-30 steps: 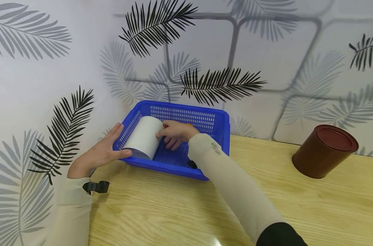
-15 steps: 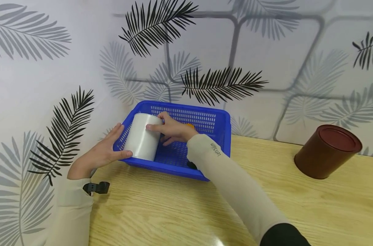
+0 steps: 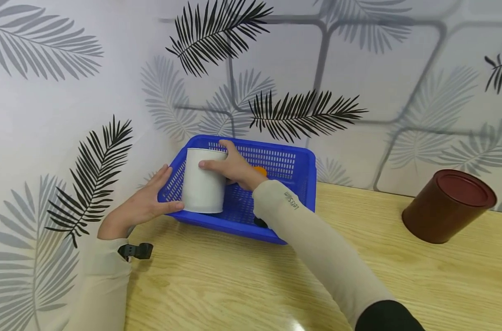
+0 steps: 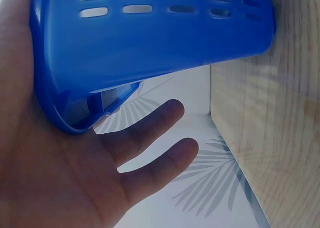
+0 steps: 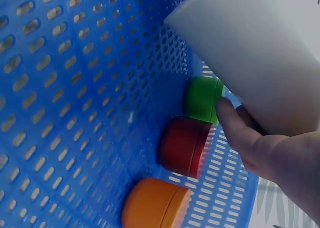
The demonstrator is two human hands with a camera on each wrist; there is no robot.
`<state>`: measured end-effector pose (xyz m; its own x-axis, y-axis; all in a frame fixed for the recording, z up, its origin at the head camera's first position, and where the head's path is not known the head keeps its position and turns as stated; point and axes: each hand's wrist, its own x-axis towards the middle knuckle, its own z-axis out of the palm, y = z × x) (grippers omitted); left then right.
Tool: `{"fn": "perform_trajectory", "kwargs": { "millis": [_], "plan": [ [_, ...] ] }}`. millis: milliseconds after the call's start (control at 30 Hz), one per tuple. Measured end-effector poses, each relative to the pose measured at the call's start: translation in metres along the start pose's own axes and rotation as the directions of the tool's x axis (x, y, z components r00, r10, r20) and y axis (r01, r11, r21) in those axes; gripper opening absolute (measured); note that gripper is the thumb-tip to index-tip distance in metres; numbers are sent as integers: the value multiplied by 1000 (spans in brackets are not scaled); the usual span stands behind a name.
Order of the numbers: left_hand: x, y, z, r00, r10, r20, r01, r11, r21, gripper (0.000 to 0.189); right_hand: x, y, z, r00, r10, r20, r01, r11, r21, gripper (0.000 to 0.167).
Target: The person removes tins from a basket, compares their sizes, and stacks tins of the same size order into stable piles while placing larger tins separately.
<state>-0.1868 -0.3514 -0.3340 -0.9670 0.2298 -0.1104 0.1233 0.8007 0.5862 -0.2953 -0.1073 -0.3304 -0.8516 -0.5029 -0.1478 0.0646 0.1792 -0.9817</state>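
Observation:
A white canister (image 3: 204,180) stands nearly upright over the left part of the blue basket (image 3: 234,227) in the head view. My right hand (image 3: 234,166) grips it near the top, with the thumb across its front and the other fingers behind. In the right wrist view the canister (image 5: 260,52) hangs tilted above the basket's floor, with my right hand (image 5: 270,153) against its side. My left hand (image 3: 145,202) rests on the basket's left corner with its thumb along the rim. Its fingers stretch out straight past the corner in the left wrist view.
Inside the basket, a green container (image 5: 202,98), a dark red container (image 5: 185,145) and an orange container (image 5: 156,204) sit in a row. A small black thing (image 3: 259,222) lies near its front wall. A brown lidded can (image 3: 447,207) stands right on the wooden table (image 3: 218,276).
My right hand has moved up the canister and raised it from lying slanted to nearly upright. My left hand stays at the basket's corner. The head view has shifted slightly.

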Motion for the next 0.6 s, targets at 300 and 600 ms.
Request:
{"fn": "perform_trajectory", "kwargs": {
  "millis": [300,600],
  "plan": [
    [1,1,0,1000,11,-3,-11,1000,-15,113,-3,-4,-5,993,-115,-40,114,993,-14,104],
    [-1,2,1,1000,16,-11,-17,1000,-21,112,-17,-25,-16,956,-284,-75,269,948,-168,95]
  ]
}}
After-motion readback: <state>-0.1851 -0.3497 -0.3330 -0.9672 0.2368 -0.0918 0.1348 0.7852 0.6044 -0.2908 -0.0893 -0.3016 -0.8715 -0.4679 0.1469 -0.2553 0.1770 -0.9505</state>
